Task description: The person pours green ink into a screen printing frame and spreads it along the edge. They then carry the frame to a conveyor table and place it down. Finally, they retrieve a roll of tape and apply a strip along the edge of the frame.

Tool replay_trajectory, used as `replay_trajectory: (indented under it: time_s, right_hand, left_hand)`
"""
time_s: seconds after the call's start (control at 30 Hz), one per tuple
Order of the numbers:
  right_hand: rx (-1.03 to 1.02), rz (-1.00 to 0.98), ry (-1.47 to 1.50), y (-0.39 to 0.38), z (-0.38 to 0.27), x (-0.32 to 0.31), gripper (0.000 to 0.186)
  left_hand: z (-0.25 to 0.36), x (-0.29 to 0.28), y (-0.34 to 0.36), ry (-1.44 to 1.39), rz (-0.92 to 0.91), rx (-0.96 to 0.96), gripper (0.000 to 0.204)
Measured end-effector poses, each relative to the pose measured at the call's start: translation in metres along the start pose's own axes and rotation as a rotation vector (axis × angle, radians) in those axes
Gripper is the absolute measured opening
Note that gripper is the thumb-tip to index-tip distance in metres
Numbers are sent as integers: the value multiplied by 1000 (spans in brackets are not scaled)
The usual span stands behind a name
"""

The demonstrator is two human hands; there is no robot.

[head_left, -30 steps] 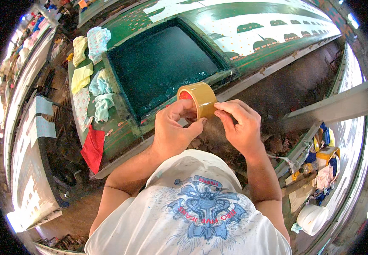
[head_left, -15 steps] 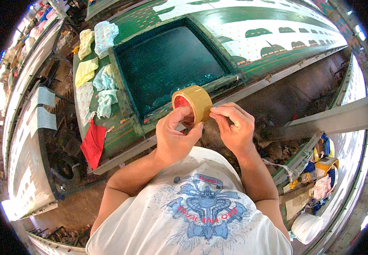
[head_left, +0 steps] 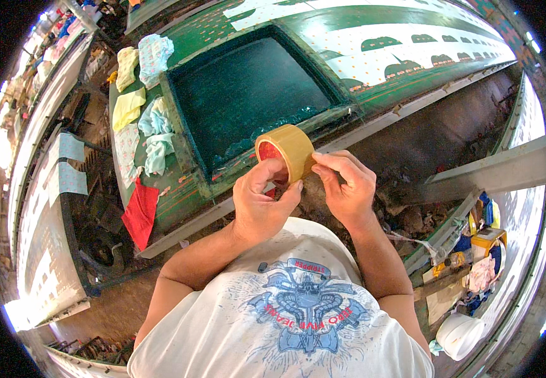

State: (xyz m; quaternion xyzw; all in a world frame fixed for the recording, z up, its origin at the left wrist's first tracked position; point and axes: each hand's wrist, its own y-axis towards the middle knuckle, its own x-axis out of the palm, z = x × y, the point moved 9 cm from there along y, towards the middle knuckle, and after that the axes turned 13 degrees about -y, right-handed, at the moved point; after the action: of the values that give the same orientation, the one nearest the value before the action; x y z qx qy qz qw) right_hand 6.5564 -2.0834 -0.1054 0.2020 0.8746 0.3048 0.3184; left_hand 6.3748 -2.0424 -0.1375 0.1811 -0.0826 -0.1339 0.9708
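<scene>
A wide roll of tan packing tape [head_left: 298,150] with a red inner core is held up in front of my chest, over the near edge of the green table. My left hand [head_left: 261,196] is closed on it, with fingers inside the core and the thumb against the lower rim. At the roll's right side, the thumb and finger of my right hand [head_left: 347,186] pinch together at the tape's surface. Whether a loose tape end lies between those fingertips is too small to make out.
A dark framed screen [head_left: 254,94] lies on the long green table [head_left: 184,186]. Crumpled cloths [head_left: 155,116] and a red cloth [head_left: 140,213] lie left of it. Printed white panels [head_left: 411,53] stretch away right. A metal beam [head_left: 506,165] and a white bucket [head_left: 460,336] are at the right.
The view has shifted very slightly. Both hands keep nearly the same place on the tape roll, with only a tiny movement of the right fingertips.
</scene>
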Motion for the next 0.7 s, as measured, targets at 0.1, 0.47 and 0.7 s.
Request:
replay_trajectory:
  time_s: [0.1,0.47,0.7]
  right_hand:
    - [-72,19,-21,0,-3,-4,20]
    - [4,-26,-32,-13,-3,14,16]
    - [-106,-9,-163,-17,-12,23,19]
  left_hand:
    - [5,4,2,-6,-6,-2,28]
    - [-5,-11,-16,-54,29,-75,31]
    - [-4,-23,-12,-155,-24,-62,33]
